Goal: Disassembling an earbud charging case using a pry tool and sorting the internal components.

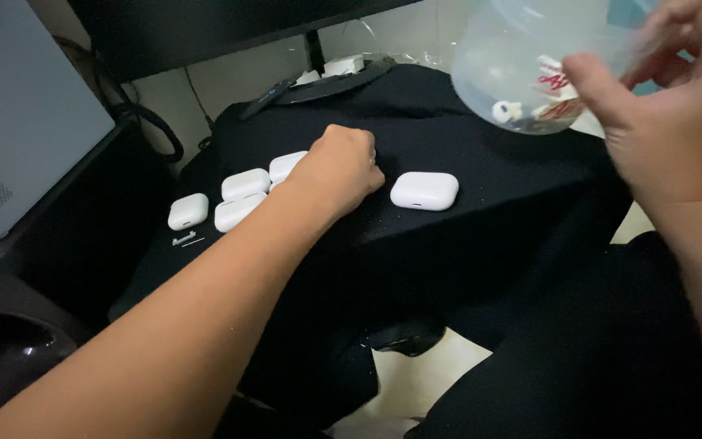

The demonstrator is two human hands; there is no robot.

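From the head camera, the left hand (pixel 341 169) rests knuckles-up on a matte black cloth (pixel 481 244) draped over a raised surface, its fingers curled tightly into a fist; whether anything sits inside the fist cannot be told. Just to its right, close but apart from the knuckles, lies a smooth, glossy white plastic earbud case with rounded corners (pixel 424 190), flat on the cloth. To the left of the fist sits a cluster of four similar white rounded cases (pixel 237 197), the nearest partly hidden behind the hand. Near the front edge of that cluster lies a small, thin metal clip-like piece (pixel 185 239).

The right hand (pixel 668 122) is raised above the cloth's right side, holding a translucent, frosted plastic tub (pixel 522 65) tilted on its side; the thumb presses against the tub's wall and the other fingers wrap loosely round its far side. Small white pieces (pixel 507 111) lie against the tub's lower wall, too blurred to identify.

Behind the cloth stands a dark flat monitor (pixel 205 28), and a slim black remote-shaped bar (pixel 266 97) lies at the cloth's far edge
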